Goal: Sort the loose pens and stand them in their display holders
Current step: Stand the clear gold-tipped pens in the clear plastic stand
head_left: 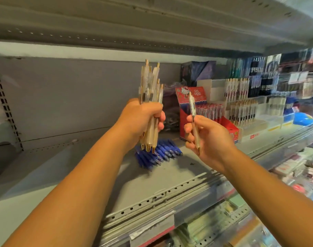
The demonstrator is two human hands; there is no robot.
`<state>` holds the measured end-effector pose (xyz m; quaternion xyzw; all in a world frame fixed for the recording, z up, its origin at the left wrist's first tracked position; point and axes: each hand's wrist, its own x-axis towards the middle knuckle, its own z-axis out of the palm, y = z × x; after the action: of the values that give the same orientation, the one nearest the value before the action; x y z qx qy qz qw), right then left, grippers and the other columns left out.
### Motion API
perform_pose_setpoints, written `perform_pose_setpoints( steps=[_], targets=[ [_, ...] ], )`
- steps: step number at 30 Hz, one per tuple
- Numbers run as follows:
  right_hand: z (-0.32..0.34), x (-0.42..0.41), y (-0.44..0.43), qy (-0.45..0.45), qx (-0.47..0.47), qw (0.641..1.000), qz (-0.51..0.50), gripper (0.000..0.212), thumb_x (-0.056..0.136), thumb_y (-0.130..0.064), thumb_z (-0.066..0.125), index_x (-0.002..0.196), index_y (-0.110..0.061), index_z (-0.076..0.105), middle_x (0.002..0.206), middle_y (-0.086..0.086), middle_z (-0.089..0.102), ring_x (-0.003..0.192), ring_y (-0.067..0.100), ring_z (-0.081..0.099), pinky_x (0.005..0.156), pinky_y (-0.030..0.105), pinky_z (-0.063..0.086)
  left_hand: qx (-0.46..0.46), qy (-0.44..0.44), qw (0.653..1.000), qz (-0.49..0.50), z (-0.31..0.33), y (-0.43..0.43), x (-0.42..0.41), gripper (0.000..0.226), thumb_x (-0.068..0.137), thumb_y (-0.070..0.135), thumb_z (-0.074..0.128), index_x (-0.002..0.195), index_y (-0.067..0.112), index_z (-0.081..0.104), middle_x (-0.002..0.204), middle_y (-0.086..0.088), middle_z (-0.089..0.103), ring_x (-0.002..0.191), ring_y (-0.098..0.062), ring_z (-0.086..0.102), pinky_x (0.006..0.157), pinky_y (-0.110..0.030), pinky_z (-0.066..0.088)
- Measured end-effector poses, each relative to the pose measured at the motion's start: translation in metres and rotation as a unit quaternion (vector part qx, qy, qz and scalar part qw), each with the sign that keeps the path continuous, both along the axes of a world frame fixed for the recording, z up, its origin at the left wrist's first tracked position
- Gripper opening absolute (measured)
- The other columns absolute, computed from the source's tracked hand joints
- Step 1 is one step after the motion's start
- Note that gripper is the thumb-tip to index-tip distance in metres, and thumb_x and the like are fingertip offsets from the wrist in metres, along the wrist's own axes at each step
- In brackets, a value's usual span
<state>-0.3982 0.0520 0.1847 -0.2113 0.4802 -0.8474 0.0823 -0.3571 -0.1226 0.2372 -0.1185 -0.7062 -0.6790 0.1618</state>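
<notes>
A bundle of cream and gold pens (151, 97) is gripped upright in the closed left hand (143, 118) above a grey shelf (45, 175). One matching pen (194, 122) is pinched in the right hand (208, 138). Blue pens (161, 154) lie on the shelf below, near a red display holder (205, 113).

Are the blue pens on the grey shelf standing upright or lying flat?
Lying flat. The blue pens rest side by side in a loose pile on the grey metal shelf, in no holder.
</notes>
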Motion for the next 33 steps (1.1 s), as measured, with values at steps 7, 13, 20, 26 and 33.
perform_pose_setpoints(
  steps=[7,13,20,26,33],
  targets=[
    [0.008,0.005,0.091,0.037,-0.076,0.996,0.004,0.018,0.088,-0.022,0.049,0.097,-0.011,0.059,0.068,0.001,0.054,0.046,0.009,0.038,0.038,0.02,0.024,0.087,0.058,0.987,-0.12,-0.005,0.108,0.003,0.021,0.059,0.001,0.049,0.078,0.004,0.057,0.055,-0.008,0.05,0.045,-0.019,0.045,0.045,-0.021,0.041],
    [0.008,-0.011,0.194,0.068,-0.076,0.992,-0.08,0.025,0.098,-0.02,0.046,0.109,-0.007,0.064,0.072,0.0,0.057,0.052,0.01,0.043,0.04,0.021,0.033,0.072,0.055,0.981,-0.17,-0.019,0.214,-0.024,0.017,0.063,0.002,0.05,0.079,0.003,0.056,0.056,-0.009,0.052,0.045,-0.022,0.047,0.047,-0.025,0.043],
    [-0.001,-0.047,0.288,0.064,-0.062,0.99,-0.108,0.025,0.093,-0.017,0.053,0.104,-0.004,0.073,0.071,-0.001,0.054,0.062,0.01,0.052,0.053,0.021,0.047,0.093,0.036,0.984,-0.145,-0.039,0.302,-0.069,0.015,0.061,0.002,0.053,0.074,0.005,0.059,0.058,-0.01,0.055,0.049,-0.022,0.051,0.049,-0.027,0.045],
    [-0.006,-0.095,0.331,0.1,-0.014,0.992,-0.078,0.022,0.084,-0.022,0.062,0.097,-0.015,0.078,0.077,0.001,0.063,0.071,0.013,0.058,0.065,0.024,0.053,0.09,0.034,0.989,-0.11,-0.052,0.341,-0.115,0.021,0.061,0.002,0.056,0.081,0.001,0.058,0.058,-0.009,0.057,0.05,-0.022,0.054,0.049,-0.028,0.047],
    [-0.002,-0.169,0.345,0.18,0.069,0.978,-0.074,0.028,0.097,-0.015,0.055,0.089,-0.026,0.079,0.08,-0.003,0.073,0.075,0.011,0.069,0.068,0.022,0.054,0.067,0.056,0.995,-0.043,-0.045,0.364,-0.189,0.019,0.061,0.008,0.059,0.078,-0.002,0.058,0.058,-0.007,0.061,0.047,-0.02,0.056,0.05,-0.032,0.048]
  ],
)
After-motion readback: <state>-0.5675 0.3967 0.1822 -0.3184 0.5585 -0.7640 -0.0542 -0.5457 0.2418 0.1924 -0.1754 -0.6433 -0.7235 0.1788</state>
